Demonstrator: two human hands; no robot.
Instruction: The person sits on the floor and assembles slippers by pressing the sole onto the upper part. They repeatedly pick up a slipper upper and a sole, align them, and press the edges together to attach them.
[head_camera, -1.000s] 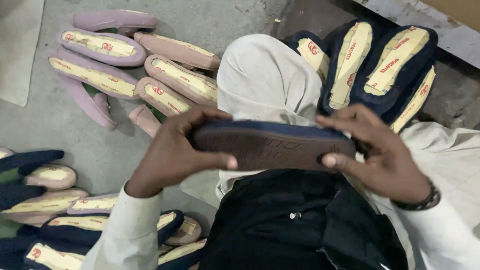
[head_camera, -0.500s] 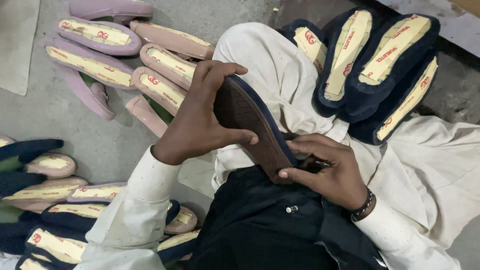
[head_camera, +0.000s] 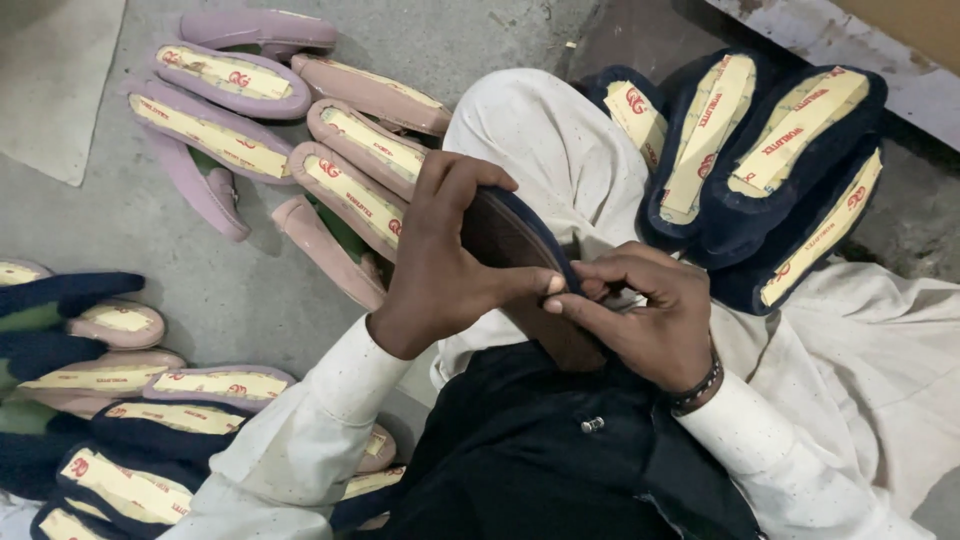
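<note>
Both hands have closed in on each other since half a second ago: the right hand (head_camera: 645, 315), which then gripped the lower end of the navy slipper (head_camera: 520, 265) from underneath, has come up so that its curled fingers now meet the thumb of the left hand (head_camera: 445, 265) at the slipper's navy edge, pinching there. The left hand is wrapped around the slipper from the upper left, fingers bent over its top end, thumb stretched along the rim. A second ago the slipper lay level across the lap with its brown sole up; it now stands steeper, long axis running from upper left to lower right, upper end pointing away toward the floor and the pink pile, lower end sunk toward the black garment (head_camera: 540, 450) at the person's waist. The brown sole faces up and left, mostly hidden by the two hands. The slipper is held above the lap, just over the cream trouser knee (head_camera: 540, 140). Beyond the knee to the right lies a stack of navy slippers (head_camera: 770, 170) with cream insoles up. To the left, pink slippers (head_camera: 300, 150) are spread on the concrete floor (head_camera: 150, 260). More navy and pink slippers (head_camera: 120, 420) crowd the lower left.
</note>
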